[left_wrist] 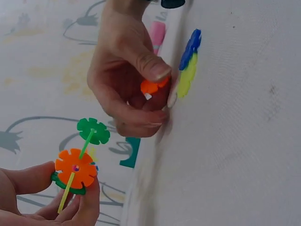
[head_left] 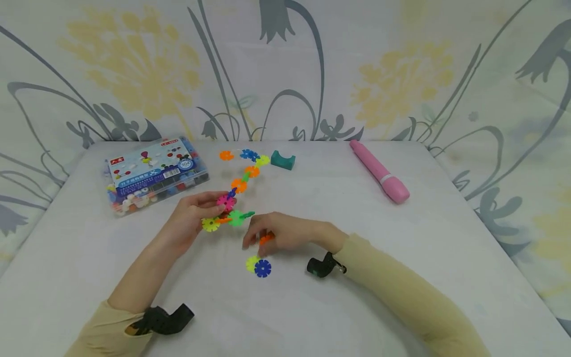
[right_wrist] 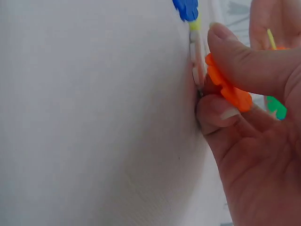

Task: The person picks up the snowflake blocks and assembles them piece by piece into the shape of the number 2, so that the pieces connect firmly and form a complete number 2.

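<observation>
My left hand [head_left: 187,218] grips a chain of toy snowflake discs by its near end, around a pink disc [head_left: 226,202]. Yellow [head_left: 210,224] and green [head_left: 236,218] discs stick out there. Farther up, the chain has orange [head_left: 239,186] and blue [head_left: 249,154] discs. Low over the table, my right hand [head_left: 287,230] pinches a loose orange disc [right_wrist: 229,92] between thumb and finger. Just in front of it lie a blue disc [head_left: 262,268] and a yellow disc [head_left: 251,263], overlapping. A pale piece [right_wrist: 196,56] beside the right fingertips is seen edge-on; its kind is unclear.
A clear box [head_left: 156,173] of small colourful parts stands at the back left. Near the chain's far end sits a teal curved block [head_left: 283,160]. A pink capped cylinder [head_left: 379,171] lies at the back right. Both wrists wear black cameras [head_left: 169,320].
</observation>
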A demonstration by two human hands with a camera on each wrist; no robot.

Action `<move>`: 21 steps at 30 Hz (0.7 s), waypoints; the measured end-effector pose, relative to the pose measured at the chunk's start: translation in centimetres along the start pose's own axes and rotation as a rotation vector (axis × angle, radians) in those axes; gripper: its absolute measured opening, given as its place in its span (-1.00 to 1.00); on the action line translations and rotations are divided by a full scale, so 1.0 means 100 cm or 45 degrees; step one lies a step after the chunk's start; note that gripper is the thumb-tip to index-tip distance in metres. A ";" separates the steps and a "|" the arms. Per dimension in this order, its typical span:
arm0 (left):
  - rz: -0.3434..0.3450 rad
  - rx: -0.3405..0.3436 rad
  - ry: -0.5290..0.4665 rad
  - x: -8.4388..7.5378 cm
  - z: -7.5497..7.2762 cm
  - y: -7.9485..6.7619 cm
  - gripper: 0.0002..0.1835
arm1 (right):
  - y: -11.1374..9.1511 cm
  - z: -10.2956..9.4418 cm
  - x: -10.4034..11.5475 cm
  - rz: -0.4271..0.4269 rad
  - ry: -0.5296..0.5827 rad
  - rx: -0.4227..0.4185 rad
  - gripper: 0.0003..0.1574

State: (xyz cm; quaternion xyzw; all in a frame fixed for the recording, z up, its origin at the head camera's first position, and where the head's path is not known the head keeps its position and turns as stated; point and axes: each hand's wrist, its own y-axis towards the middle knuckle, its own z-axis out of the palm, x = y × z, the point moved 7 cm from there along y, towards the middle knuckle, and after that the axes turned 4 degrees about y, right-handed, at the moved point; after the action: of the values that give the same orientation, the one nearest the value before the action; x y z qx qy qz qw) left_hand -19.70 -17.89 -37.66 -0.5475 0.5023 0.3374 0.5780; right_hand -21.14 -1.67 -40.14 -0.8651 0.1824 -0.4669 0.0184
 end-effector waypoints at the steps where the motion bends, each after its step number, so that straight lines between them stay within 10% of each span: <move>1: -0.004 0.003 0.006 0.002 0.001 0.001 -0.46 | -0.002 0.003 0.003 -0.016 -0.023 0.019 -0.67; 7: -0.033 0.047 0.101 0.016 0.018 0.009 -0.49 | -0.026 0.018 0.013 -0.010 -0.214 0.069 -0.82; 21: 0.088 0.150 0.424 0.024 0.055 0.009 -0.47 | -0.078 -0.017 -0.019 0.296 -0.031 -0.396 -0.69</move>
State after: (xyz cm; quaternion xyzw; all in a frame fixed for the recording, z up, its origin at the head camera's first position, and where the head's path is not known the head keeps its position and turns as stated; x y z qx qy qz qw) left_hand -18.72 -12.74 -40.73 -0.5433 0.6286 0.2317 0.5060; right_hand -21.17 6.48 -39.14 -0.8362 0.3509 -0.4173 -0.0595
